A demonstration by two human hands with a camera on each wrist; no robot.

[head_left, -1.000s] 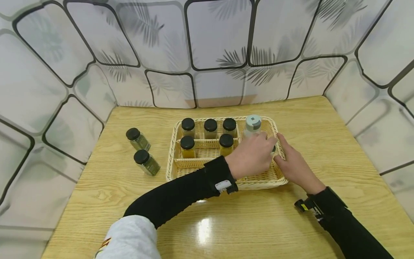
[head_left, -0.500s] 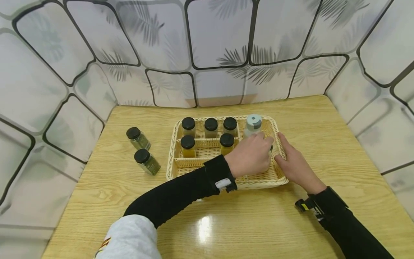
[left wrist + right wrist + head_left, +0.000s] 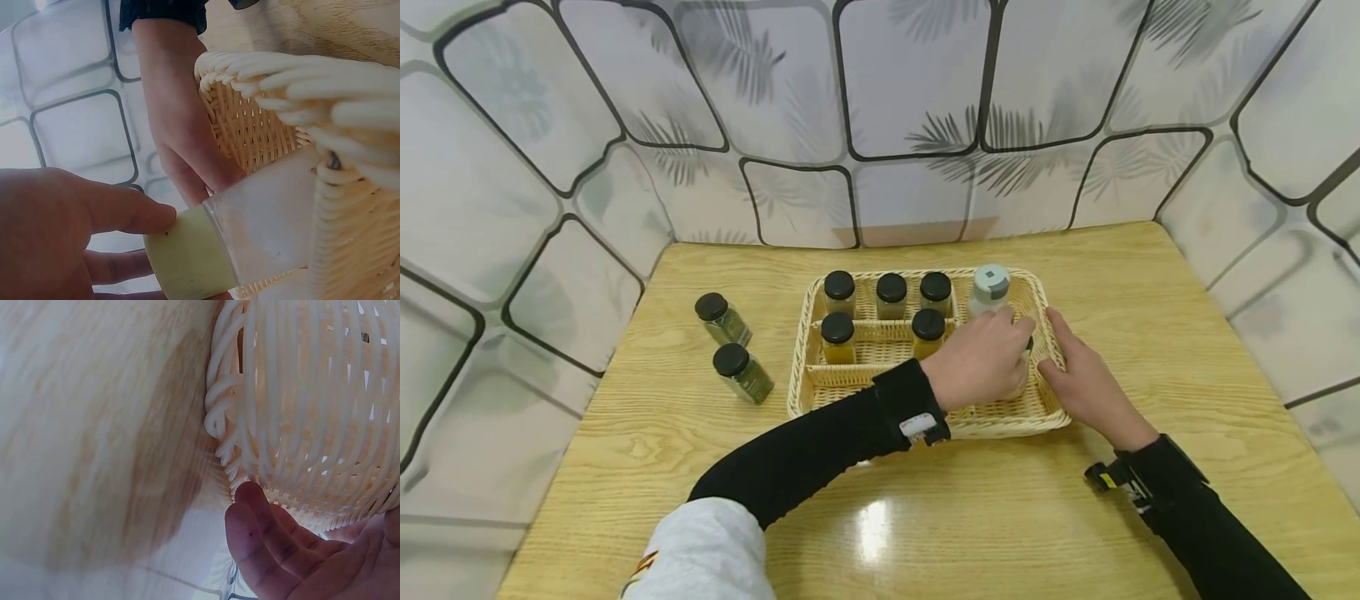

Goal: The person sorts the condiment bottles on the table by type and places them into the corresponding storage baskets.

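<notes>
one clear jar with a pale yellow-green lid point(image 3: 240, 228) is what i have in my left grip point(image 3: 981, 362), a bare hand with its thumb and fingers pinching the lid from opposite sides, parted only as far as the lid is wide. the jar is in the right-hand section of a rectangular cream woven basket point(image 3: 1000, 429). that hand covers most of it in the head view, so i cannot tell whether its base touches the basket floor.

my right grip point(image 3: 1093, 400), the other bare hand, is curled over the basket's right rim, thumb on the inner side and fingers along the outside.

just behind the pinched jar, in the same section, i see a clear jar with a pale blue-grey lid point(image 3: 990, 287). to its left, three black-lidded clear jars point(image 3: 891, 293) stand in the back row, and two black-lidded jars with yellow contents point(image 3: 928, 333) stand in the row in front.

well left of the basket, two black-lidded jars with green contents point(image 3: 745, 377) stand near each other on the pale wood-grain table point(image 3: 1150, 333).
</notes>
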